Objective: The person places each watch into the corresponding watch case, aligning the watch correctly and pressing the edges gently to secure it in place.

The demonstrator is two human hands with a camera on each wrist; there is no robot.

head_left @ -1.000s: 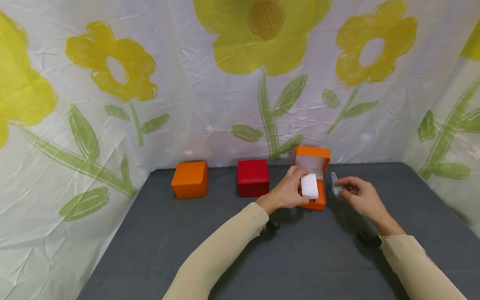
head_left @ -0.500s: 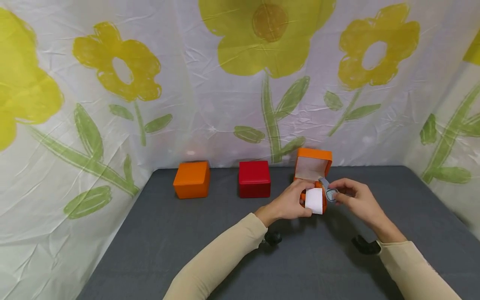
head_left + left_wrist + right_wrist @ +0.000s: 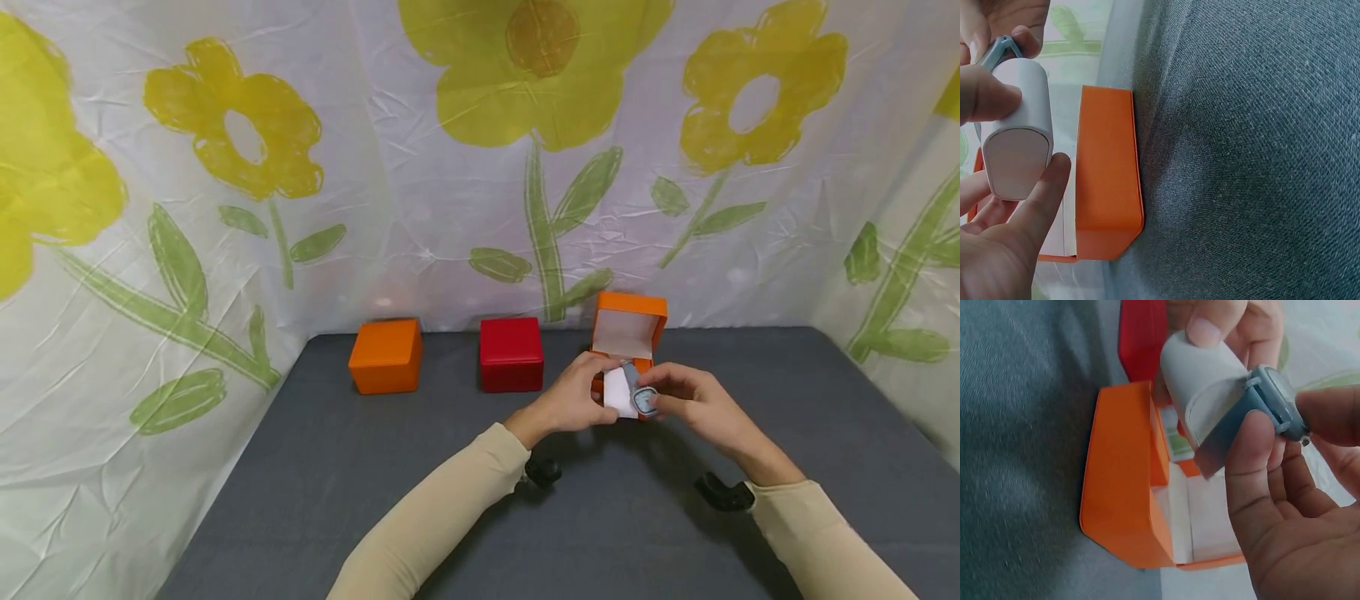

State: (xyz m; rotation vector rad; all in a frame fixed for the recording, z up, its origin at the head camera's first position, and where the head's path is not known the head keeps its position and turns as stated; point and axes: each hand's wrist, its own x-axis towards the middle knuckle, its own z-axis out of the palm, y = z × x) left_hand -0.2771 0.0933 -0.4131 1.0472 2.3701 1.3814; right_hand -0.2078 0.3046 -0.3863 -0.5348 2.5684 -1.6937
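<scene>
My left hand [image 3: 573, 396] grips a white watch cushion [image 3: 1019, 162] between thumb and fingers, above an orange watch box [image 3: 632, 304] whose lid stands up. In my right hand [image 3: 701, 407], a wristwatch [image 3: 644, 400] with a blue-grey strap is pinched between thumb and fingers. In the right wrist view the strap [image 3: 1235, 428] lies against the end of the cushion, and the watch case faces away to the right. Part of the box's base is hidden behind both hands and the cushion.
A shut red box [image 3: 512, 355] stands left of the orange watch box, and another shut orange box [image 3: 386, 357] farther left. All are near the back edge of the grey table [image 3: 300, 483], before a flowered cloth [image 3: 420, 208].
My right hand has brought the watch leftward, from beside the box to the cushion. The cushion dipped toward me, then rose slightly; my left hand still grips it.
</scene>
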